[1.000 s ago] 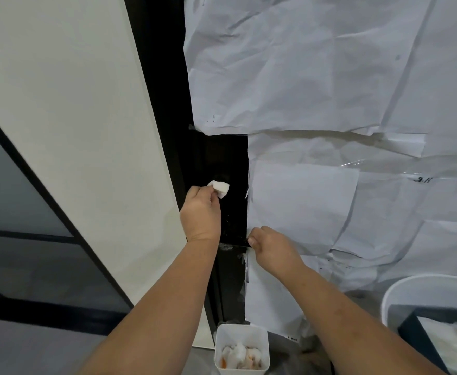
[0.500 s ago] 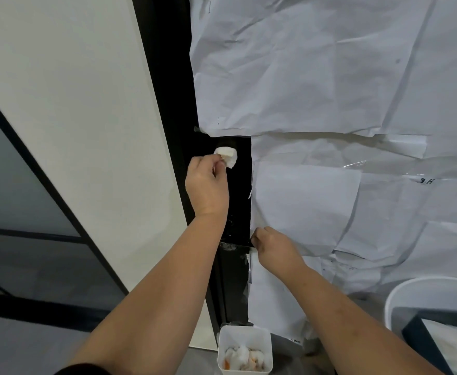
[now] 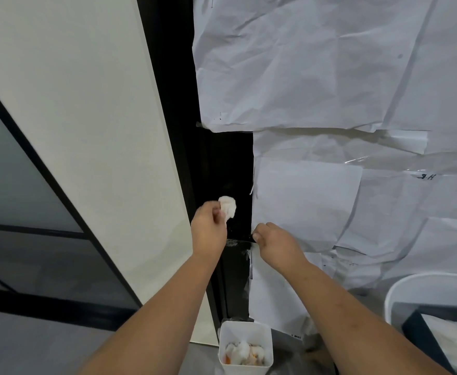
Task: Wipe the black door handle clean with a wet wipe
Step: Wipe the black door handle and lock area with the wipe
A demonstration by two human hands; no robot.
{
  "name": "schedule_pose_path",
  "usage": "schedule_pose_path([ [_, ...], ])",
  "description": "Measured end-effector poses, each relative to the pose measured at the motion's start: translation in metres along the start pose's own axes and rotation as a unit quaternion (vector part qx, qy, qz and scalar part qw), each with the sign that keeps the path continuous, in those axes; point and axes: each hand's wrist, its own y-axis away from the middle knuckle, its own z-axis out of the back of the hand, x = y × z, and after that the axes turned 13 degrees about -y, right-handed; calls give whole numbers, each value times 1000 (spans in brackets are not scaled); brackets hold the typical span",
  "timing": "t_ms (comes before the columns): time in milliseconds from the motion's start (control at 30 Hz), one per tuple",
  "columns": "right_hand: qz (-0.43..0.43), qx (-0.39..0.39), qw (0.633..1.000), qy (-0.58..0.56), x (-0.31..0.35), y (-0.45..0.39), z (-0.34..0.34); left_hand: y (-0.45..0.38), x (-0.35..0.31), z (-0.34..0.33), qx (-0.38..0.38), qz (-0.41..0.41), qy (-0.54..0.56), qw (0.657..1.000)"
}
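The black door handle (image 3: pixel 223 169) is a long dark vertical strip on the door edge, bare between white paper sheets. My left hand (image 3: pixel 208 230) pinches a crumpled white wet wipe (image 3: pixel 228 208) and presses it against the lower part of that strip. My right hand (image 3: pixel 272 240) sits just right of the strip, its fingertips pinched on the lower left edge of a paper sheet (image 3: pixel 303 198) taped to the door. Wet streaks show on the black surface below the wipe.
White crumpled paper (image 3: pixel 316 63) covers the door to the right. A cream wall panel (image 3: pixel 86 131) stands at the left. On the floor sit a small white bin (image 3: pixel 245 335) with used wipes and a larger white bucket (image 3: pixel 416 282) at the lower right.
My left hand rose with the wipe to the top of the bare strip, then came back down to its lower part. My right hand stayed on the paper edge.
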Motion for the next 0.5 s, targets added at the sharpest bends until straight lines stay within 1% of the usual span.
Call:
schedule_pose_path([
  [67,-3,0,1000,5,0,0,0,19,12,-10,38,102,64,992],
  [100,-3,0,1000,9,0,0,0,23,17,-17,50,173,110,977],
  [133,-3,1,1000,10,0,0,0,24,19,-22,57,254,179,949],
  [167,-5,4,1000,10,0,0,0,25,18,-24,66,331,264,904],
  [200,-4,5,1000,11,0,0,0,24,17,-25,75,390,340,852],
  [233,-4,7,1000,11,0,0,1,23,16,-24,89,423,390,813],
  [267,-3,7,1000,11,0,0,1,23,17,-25,105,438,413,791],
  [300,-3,7,1000,13,0,0,1,23,18,-28,121,445,426,778],
  [367,1,6,1000,14,0,-1,0,24,21,-33,147,441,433,772],
  [433,5,4,1000,15,-2,-1,0,24,21,-39,151,435,431,776],
  [500,9,2,1000,16,-4,-2,-1,24,18,-46,140,415,417,796],
])
